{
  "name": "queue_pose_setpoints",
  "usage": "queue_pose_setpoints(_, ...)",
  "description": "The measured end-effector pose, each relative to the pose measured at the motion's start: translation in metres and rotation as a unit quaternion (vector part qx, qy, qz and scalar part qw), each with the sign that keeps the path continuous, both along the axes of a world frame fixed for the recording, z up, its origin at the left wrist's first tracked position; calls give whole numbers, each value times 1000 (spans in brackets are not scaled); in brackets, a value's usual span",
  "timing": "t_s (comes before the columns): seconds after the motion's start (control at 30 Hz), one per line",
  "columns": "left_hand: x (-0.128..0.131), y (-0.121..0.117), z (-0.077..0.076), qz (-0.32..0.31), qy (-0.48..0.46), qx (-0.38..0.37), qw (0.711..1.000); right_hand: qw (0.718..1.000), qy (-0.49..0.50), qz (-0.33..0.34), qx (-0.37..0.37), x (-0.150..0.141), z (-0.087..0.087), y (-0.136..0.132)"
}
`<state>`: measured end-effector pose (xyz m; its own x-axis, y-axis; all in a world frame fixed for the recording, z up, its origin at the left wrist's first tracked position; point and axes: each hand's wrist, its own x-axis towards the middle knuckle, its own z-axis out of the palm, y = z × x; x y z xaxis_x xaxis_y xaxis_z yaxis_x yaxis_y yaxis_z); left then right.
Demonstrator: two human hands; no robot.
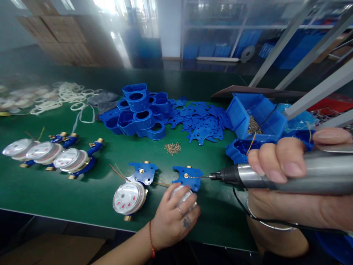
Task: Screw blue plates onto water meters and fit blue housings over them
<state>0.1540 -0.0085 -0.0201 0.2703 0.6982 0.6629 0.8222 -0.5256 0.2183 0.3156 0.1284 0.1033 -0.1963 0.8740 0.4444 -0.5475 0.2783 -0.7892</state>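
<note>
My left hand (178, 217) is wrapped over the top of a water meter (184, 195), covering most of its round dial. A blue plate (194, 183) with cut-outs sits on that meter's far end. In my right hand (286, 162) is a silver electric screwdriver (264, 176), held sideways. Its thin bit (200, 177) reaches the brass fitting (186, 176) in the blue plate; whether it touches a screw I cannot tell. To the left stands another water meter (128, 198) with a similar blue plate (143, 173) and thin loose wires.
Small screws (173, 148) lie in a pile beyond the meters. Behind are stacked blue housings (138, 114), a heap of flat blue plates (201, 117) and a blue bin (238, 116) holding screws. Several meters (67, 160) stand at left. Grey metal bars (311, 48) slant across the right.
</note>
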Motion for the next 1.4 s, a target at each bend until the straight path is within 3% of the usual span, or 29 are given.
queue_pose_setpoints(0.1, 14, 3, -6, -32, 84, 37, 995, 999, 26, 30, 5, -18, 4, -6)
queue_pose_setpoints(0.23, 19, 3, -9, -20, 96, 40, 994, 1000, 18, 18, 13, -38, -3, -6)
queue_pose_setpoints(0.4, 14, 0, 1, -27, 36, 11, 999, 1000, 22, 15, -13, -46, -11, -1)
queue_pose_setpoints(0.53, 9, -5, 9, -47, -15, 31, 998, 999, 20, -7, -33, -51, -12, 2)
queue_pose_setpoints(0.6, 4, -5, 12, -20, -73, 26, 997, 999, 21, -8, -38, -52, -12, 3)
queue_pose_setpoints(0.7, -6, -1, 17, 89, -176, -32, 980, 999, 17, 6, -47, -47, -8, 2)
queue_pose_setpoints(0.8, -14, 8, 21, 154, -168, -72, 971, 997, 12, 8, -77, -36, -3, 1)
queue_pose_setpoints(1.07, -13, 18, 27, 152, -139, -64, 977, 994, 21, -12, -111, -23, 0, -2)
queue_pose_setpoints(1.4, -11, 20, 30, 129, -178, -90, 971, 995, 13, 23, -92, -18, 2, -5)
